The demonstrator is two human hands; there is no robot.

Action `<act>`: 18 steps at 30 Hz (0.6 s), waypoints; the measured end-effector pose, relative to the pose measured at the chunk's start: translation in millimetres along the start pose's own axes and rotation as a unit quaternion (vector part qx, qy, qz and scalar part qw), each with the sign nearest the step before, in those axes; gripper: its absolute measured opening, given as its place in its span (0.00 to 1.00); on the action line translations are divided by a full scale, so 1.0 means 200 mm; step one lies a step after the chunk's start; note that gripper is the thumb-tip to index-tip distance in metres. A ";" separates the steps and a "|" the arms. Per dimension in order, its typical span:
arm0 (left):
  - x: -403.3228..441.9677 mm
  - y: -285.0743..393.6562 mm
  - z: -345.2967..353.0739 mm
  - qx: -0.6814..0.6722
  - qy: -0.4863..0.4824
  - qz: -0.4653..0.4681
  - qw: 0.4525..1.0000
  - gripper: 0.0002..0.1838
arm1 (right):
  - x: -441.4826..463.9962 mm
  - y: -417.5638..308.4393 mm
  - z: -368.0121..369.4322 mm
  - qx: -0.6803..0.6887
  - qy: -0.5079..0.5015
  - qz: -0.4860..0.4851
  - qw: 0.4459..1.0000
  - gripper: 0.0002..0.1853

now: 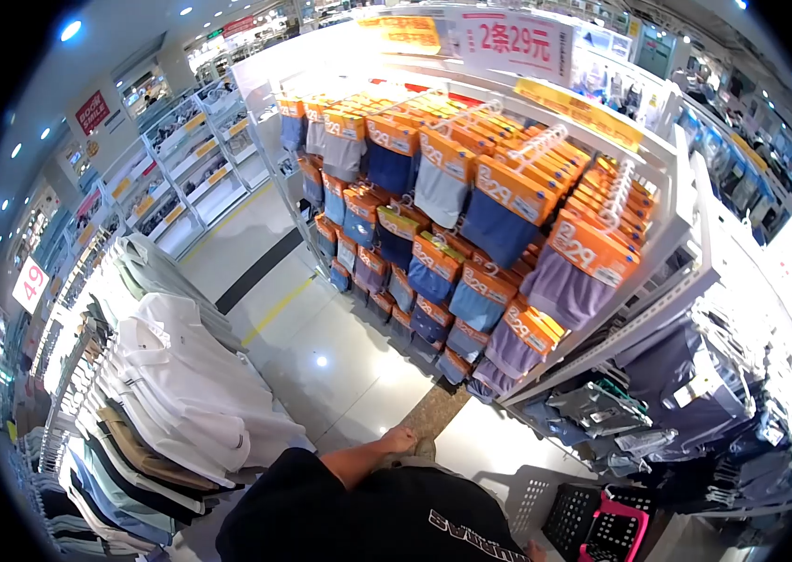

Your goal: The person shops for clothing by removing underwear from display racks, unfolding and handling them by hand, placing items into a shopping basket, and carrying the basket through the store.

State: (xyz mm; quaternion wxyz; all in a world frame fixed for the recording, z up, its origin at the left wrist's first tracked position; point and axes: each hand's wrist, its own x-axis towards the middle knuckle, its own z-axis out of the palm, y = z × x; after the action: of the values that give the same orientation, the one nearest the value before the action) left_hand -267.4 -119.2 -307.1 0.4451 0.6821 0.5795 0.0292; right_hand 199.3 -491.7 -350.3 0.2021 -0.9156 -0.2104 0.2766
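Note:
My left hand point(398, 440) hangs low in front of my body, its fingers curled in, and I see nothing in it. To its left, a white polo shirt point(180, 356) hangs at the front of a row of shirts. Only a small part of my right hand point(536, 551) shows at the bottom edge, and its fingers are hidden. Close beside it is a black shopping basket point(572, 515) with a pink handle point(637, 536). I cannot tell whether my right hand touches the basket.
Ahead stands a white rack point(686, 201) hung with folded garments point(499, 225) on orange "29" cards, under a price sign point(516, 45). Dark clothes point(686, 384) hang at the right. Tiled floor point(340, 384) runs between the racks, and shelves point(180, 173) stand at the back left.

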 end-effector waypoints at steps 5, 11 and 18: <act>-0.01 0.22 0.02 0.080 -0.081 -0.012 0.993 0.17 | 0.34 0.10 -0.33 0.227 0.030 -0.142 0.963 0.12; 0.13 0.43 0.08 0.119 -0.062 0.071 0.988 0.14 | 0.10 -0.89 -1.35 0.116 0.402 -0.184 0.889 0.20; 0.20 0.63 0.35 -0.077 -0.114 0.046 0.989 0.11 | 0.32 -0.58 -1.36 -0.099 0.363 -0.056 0.925 0.31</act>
State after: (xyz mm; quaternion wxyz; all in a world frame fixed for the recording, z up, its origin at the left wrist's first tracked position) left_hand -119.1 -118.0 -287.5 0.5578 0.6704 0.4889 0.0160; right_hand 376.4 -432.2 -112.5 0.1884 -0.9553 -0.2002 -0.1089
